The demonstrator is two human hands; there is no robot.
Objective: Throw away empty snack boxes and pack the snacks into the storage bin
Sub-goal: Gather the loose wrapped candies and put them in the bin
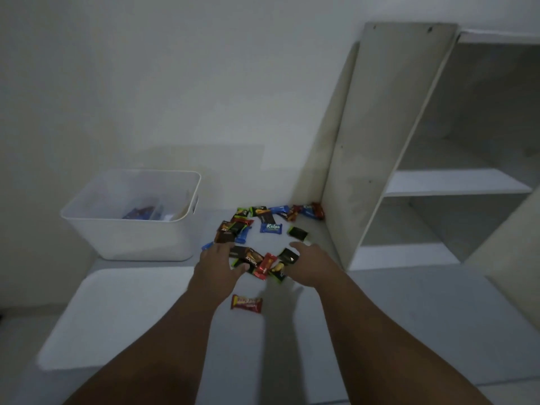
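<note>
Left hand, right hand spread, flanking snack packets; none gripped. Storage bin holds few; most remain outside.

Glossy foil-like snack wrappers; matt white plastic bin; smooth matt white shelf panels

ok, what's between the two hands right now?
Head view: a small heap of snack packets, mostly black and red wrappers, lies between the left hand and the right hand. Both hands are at its edges.
</note>
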